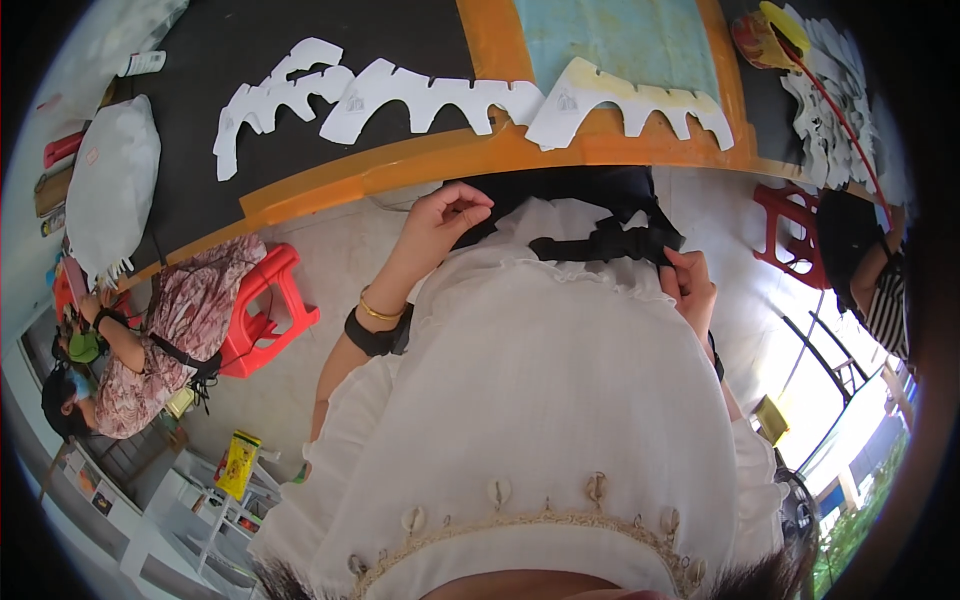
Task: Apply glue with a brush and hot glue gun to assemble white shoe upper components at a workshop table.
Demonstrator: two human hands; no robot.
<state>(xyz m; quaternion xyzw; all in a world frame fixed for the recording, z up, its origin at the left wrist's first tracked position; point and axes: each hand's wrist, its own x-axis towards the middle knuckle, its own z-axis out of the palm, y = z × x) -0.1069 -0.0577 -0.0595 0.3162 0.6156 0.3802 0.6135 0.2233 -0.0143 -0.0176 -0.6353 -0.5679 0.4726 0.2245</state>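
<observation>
My left hand (445,225) is raised just short of the table edge, its fingers curled and thumb and fingertips pressed together. Whether something small sits in that pinch is hidden. At the right of my waist, my right hand (690,282) is closed, with its fingertips at the end of a black strap (610,243) worn over my white top. On the table beyond my hands lie white cut pieces with scalloped edges, one (425,100) in the middle, one (630,105) with a yellowish smear to its right, and overlapping ones (270,100) to the left.
The dark table (400,30) has orange tape (370,175) along its near edge. A white bag (113,185) lies at left; a stack of white pieces (830,110) and a red pot (757,42) are at right. Red stools (265,310) and other people flank me.
</observation>
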